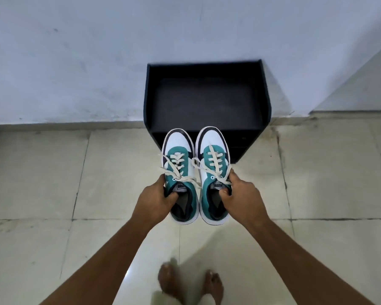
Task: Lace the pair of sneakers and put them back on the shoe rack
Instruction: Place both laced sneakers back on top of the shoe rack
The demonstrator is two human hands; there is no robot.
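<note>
I hold two white, teal and black sneakers side by side in the air, toes pointing away from me. My left hand [155,198] grips the left sneaker [179,150] at its collar, thumb inside the opening. My right hand [240,195] grips the right sneaker [213,146] the same way. Both shoes carry cream laces tied in bows. The black shoe rack [207,71] stands against the wall just beyond the toes, its top shelf bare.
A pale blue wall runs behind the rack. The floor is cream tile with dark grout lines. My bare feet [190,282] stand on the tiles below the shoes. A wall corner juts in at the right.
</note>
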